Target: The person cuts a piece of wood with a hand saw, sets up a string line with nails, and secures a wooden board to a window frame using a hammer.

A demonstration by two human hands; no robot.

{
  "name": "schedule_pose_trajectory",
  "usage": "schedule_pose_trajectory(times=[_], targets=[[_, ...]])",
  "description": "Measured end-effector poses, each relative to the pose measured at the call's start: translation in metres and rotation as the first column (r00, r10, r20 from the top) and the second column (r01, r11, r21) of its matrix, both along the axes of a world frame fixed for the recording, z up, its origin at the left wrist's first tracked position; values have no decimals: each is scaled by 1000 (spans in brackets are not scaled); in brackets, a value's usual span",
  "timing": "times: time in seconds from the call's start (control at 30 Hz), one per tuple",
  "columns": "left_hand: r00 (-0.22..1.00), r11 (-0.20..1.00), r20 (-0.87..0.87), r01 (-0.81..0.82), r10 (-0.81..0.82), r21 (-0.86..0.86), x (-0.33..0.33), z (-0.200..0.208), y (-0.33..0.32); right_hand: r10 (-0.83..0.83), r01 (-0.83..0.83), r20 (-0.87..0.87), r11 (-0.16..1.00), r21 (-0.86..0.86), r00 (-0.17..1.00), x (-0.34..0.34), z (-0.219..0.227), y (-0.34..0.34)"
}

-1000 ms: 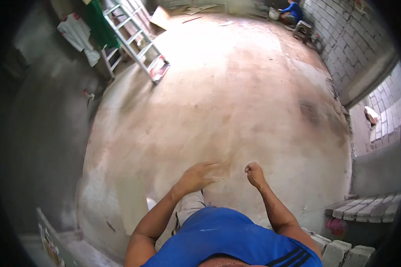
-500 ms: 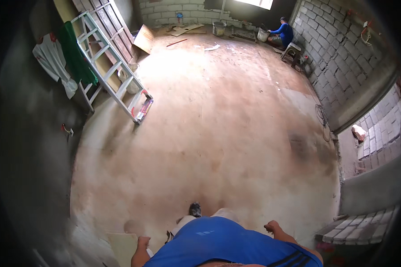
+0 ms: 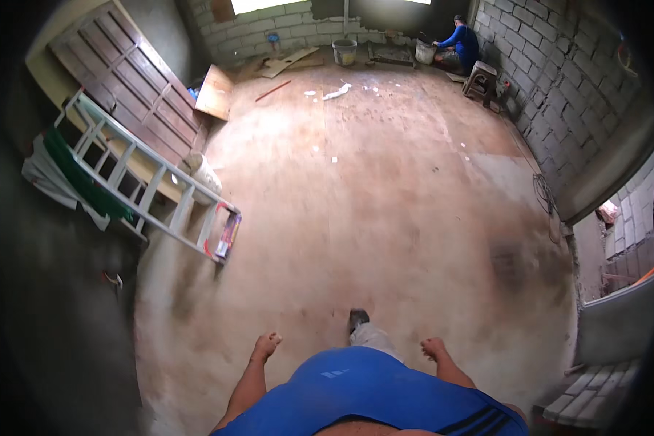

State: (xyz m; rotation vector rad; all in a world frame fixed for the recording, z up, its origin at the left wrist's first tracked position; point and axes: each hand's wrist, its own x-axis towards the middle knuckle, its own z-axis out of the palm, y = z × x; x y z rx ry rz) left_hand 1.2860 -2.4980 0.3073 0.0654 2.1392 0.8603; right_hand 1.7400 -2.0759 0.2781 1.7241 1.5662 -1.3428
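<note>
My left hand hangs in front of me at the left, its fingers curled in. A small pale spot shows at its fingertips, too small to name. On the other side, my right hand is loosely closed, and I see nothing in it. Neither hand touches anything around it. Between them, one dark shoe stands forward on the brownish floor.
A metal stepladder with cloths on it stands at the left, near a panelled door. At the far right a person in blue sits by a bucket. A stool and cable lie along the right wall.
I have moved forward across the floor; the ladder and doorway sit nearer. My left hand has swung forward and up, and the forward foot is now further out.
</note>
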Motion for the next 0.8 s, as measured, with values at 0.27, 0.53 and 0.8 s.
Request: schedule_pose_trajectory(times=[0.27,0.53,0.8], targets=[[981,971,95,-151,170,-185,-144,13,99,-108,118,-58,970,215,992,-176,46,239],[690,681,47,721,-722,-124,-300,-66,166,20,-13,-48,990,141,999,-397,11,313],[997,994,-79,4,-12,-108,-622,-67,401,345,-341,-41,936,88,938,-564,68,379]])
